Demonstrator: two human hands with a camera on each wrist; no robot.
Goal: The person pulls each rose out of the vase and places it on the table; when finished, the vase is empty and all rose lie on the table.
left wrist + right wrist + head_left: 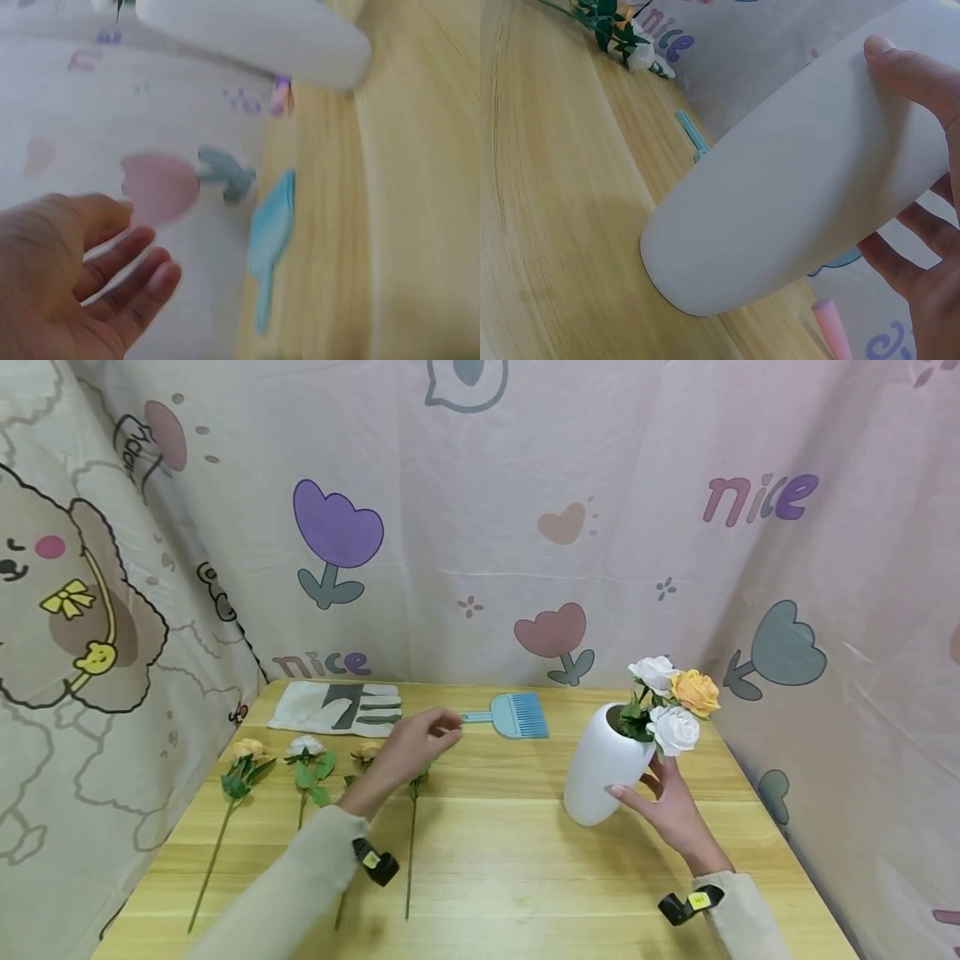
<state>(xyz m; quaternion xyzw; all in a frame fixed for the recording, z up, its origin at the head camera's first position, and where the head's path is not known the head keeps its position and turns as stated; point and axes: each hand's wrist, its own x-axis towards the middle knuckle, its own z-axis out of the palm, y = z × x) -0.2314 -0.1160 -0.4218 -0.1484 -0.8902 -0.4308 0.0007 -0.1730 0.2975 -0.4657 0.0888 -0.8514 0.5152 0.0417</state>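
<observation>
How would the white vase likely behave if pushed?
The white vase would probably tip fairly easily, being tall and held at a lean by the right hand. Its smooth wall might slip in a loose grip. The roses crowd one side of its mouth, perhaps pulling its balance that way.

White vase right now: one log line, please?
right hand: holds white vase, tilted | in vase: white flowers, yellow flower | left hand: empty

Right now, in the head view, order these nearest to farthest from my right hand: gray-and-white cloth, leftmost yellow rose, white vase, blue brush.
From your right hand:
1. White vase, tilted in its grip.
2. Blue brush, left of the vase and farther back.
3. Gray-and-white cloth, back left.
4. Leftmost yellow rose, in front of the cloth's left end.
</observation>
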